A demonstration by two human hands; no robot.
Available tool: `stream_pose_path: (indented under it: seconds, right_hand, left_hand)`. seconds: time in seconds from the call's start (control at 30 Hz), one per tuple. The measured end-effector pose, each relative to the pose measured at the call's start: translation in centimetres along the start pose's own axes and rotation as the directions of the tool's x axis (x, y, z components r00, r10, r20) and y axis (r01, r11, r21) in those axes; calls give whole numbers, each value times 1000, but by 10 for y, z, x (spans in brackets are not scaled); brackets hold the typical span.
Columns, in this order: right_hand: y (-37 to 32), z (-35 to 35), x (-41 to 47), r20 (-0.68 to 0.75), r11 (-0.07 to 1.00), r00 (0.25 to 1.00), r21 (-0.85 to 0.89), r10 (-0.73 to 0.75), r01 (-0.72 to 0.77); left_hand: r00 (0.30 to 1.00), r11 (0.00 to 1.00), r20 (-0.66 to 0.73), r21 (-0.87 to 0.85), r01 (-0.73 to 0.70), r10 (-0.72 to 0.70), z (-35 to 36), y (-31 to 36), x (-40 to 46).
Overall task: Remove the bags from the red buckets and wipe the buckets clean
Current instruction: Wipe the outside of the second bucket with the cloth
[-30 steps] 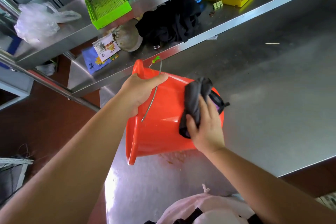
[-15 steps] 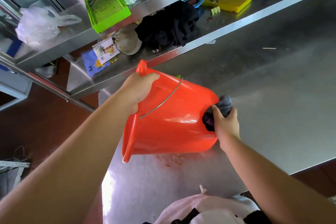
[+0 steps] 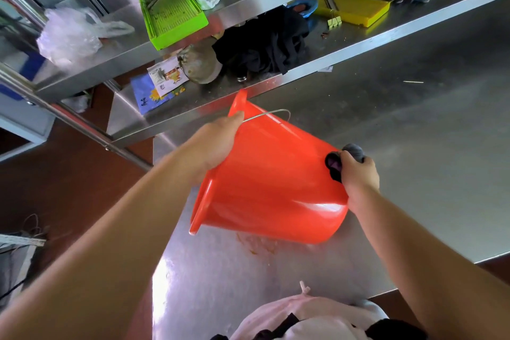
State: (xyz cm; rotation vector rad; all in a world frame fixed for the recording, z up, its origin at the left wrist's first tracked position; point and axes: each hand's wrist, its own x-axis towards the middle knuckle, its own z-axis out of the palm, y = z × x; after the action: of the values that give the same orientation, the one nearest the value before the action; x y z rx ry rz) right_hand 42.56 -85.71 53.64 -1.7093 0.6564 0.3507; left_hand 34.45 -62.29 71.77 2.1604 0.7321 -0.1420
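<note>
A red bucket (image 3: 270,182) lies tipped on its side over the steel table (image 3: 427,146), mouth toward the left, base toward the right. My left hand (image 3: 215,143) grips its rim near the wire handle (image 3: 269,113). My right hand (image 3: 358,172) holds a dark grey cloth (image 3: 343,158) bunched against the bucket's base edge. The bucket's inside is hidden from me.
An orange smear (image 3: 256,244) marks the table under the bucket. On the shelves behind lie a green slicer tray (image 3: 171,8), a yellow slicer (image 3: 350,6), a black cloth heap (image 3: 265,44) and a clear plastic bag (image 3: 69,34). A pale pink tied bag (image 3: 300,314) sits at the near edge.
My right hand slid the cloth from the bucket's side wall to its base edge. The bucket tilted so its base points further right, and the wire handle swung over.
</note>
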Motion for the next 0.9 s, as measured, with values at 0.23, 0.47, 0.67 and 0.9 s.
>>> stream_pose_path:
  seconds: [0.23, 0.47, 0.67, 0.9]
  right_hand:
    - [2, 1, -9, 60, 990, 992, -88, -109, 114]
    - [-14, 23, -70, 149, 831, 851, -188, -503, 524]
    - [-47, 57, -155, 321, 656, 619, 11, -717, 755]
    - [-29, 48, -126, 330, 365, 411, -196, -850, 910]
  left_hand:
    - [982, 992, -178, 119, -46, 67, 18, -31, -19]
    - [987, 995, -147, 83, -48, 60, 22, -10, -15]
    - [996, 999, -89, -25, -30, 27, 30, 7, -10]
    - [990, 996, -124, 71, -53, 62, 21, 6, -6]
